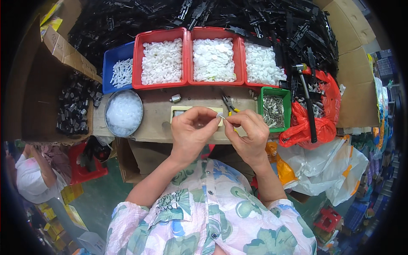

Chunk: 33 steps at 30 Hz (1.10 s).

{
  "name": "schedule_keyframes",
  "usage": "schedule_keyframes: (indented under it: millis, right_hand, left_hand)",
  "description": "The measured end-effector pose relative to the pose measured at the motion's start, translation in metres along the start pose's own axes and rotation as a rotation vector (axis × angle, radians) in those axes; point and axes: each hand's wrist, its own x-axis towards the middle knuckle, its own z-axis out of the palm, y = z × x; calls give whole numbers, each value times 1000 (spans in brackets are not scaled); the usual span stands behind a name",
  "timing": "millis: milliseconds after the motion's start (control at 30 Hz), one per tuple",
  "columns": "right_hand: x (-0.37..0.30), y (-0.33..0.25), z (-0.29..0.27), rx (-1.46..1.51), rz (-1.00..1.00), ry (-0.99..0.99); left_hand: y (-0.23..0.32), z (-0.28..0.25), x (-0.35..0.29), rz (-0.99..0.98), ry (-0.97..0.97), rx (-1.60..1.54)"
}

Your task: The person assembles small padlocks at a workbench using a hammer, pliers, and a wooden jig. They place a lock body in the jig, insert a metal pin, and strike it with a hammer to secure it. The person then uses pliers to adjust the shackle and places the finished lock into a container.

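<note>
White plastic shows at your fingertips: a small round-headed piece (219, 115) sits between your hands, just above the near edge of the worktable (159, 100). Your left hand (191, 132) pinches it between thumb and forefinger, the other fingers curled in. Your right hand (250, 135) has thumb and forefinger pressed together on what looks like a thin metal pin (224, 118), its tip at or very near the white piece; you cannot tell from here whether it has entered.

The step in hand appears to be joining the two. The next move seems to call for a steady left pinch, the pin lined up straight, and a gentle push from the right, since a tilted pin could slip.

Just right of your right hand stands a green bin (288, 108) of metal pins; beyond both hands are red bins (190, 57) of white pieces. Yellow-handled pliers (228, 102) lie just past your right fingertips, and a cream tray (183, 108) lies partly hidden behind your left.
</note>
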Motion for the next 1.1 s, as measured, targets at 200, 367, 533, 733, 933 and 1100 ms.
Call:
schedule_keyframes:
  millis: [200,367,533,733,933,1100]
  right_hand:
    - [-1,-5,10,102,56,18]
    - [-2,3,6,428,308,10]
    - [-4,11,12,622,409,-106]
    - [1,12,13,647,344,-157]
    - [18,-2,3,360,74,-311]
    - [20,-6,10,355,48,-296]
  left_hand:
    - [-1,-7,1,580,42,442]
    - [2,-13,-1,432,10,300]
    - [-2,-12,-6,107,-30,-202]
    - [-9,-19,-10,56,-94,-173]
    - [-4,-34,-11,188,-152,110]
    - [-13,-42,-10,56,-206,-2]
